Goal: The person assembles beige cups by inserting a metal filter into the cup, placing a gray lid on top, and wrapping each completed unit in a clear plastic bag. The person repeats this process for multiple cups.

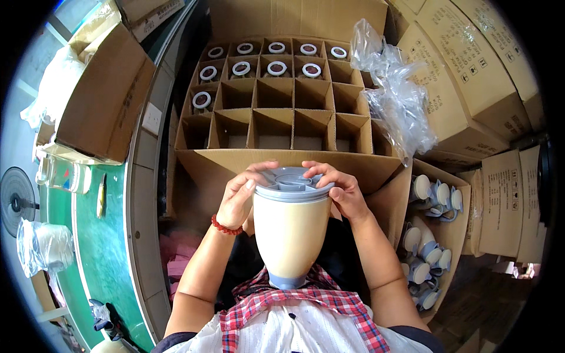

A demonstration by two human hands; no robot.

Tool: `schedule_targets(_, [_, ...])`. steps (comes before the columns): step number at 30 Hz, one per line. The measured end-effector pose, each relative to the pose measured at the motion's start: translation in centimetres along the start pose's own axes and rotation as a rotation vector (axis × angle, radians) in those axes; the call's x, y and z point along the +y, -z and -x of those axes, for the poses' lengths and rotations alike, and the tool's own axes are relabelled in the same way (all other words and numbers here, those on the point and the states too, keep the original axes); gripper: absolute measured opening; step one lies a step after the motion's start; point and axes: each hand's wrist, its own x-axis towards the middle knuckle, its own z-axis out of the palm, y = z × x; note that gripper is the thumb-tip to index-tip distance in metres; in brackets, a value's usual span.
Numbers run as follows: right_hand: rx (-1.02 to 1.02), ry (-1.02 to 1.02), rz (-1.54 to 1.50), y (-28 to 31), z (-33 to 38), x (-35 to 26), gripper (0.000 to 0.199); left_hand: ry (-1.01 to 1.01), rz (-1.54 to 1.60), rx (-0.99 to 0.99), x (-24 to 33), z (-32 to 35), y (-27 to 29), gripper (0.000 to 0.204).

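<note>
A tapered cream mug [291, 235] with a blue-grey base stands upright against my lap, its wide blue-grey lid [293, 187] on top. My left hand [236, 197] grips the lid's left rim, with the thumb at the side and the fingers curled over the edge. On the opposite rim, my right hand [342, 189] holds the lid with bent fingers on its top. A red beaded bracelet [226, 226] circles my left wrist. The mug's far side is hidden from me.
Ahead stands an open carton [282, 156] with cardboard dividers; several cells hold ring-topped items. Crumpled clear plastic [397, 88] hangs over its right edge. On the right, another carton [458, 232] contains several mugs. A green table [112, 247] runs along the left, with a yellow cutter [102, 196] on it.
</note>
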Motion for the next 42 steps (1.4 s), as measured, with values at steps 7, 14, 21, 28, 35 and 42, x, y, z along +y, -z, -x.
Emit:
schedule_targets(7, [0.008, -0.035, 0.519, -4.3, -0.2, -5.2, 0.038, 0.134, 0.173, 0.055, -1.5, 0.2, 0.7, 0.043])
schedule_targets(14, [0.278, -0.312, -0.004, 0.1, -4.1, -1.6, 0.06, -0.044, -0.599, -0.024, 5.0, -2.1, -2.4, 0.054])
schedule_targets(21, [0.069, -0.605, -0.012, -0.2, -3.2, -0.6, 0.064, -0.026, -0.725, -0.221, 5.6, -1.1, -2.9, 0.035])
schedule_targets(28, [0.046, -0.262, 0.941, -1.7, -1.4, -6.0, 0.051, 0.171, 0.062, -0.118, 0.3, -0.2, 1.7, 0.041])
schedule_targets(35, [0.102, -0.345, 0.383, -1.1, -1.9, -2.0, 0.062, 0.088, -0.195, -0.089, 2.1, 0.0, 0.1, 0.035])
schedule_targets(42, [0.165, -0.452, 0.058, -1.2, -1.1, -0.8, 0.067, 0.084, -0.298, -0.074, 3.3, -0.2, -1.5, 0.039])
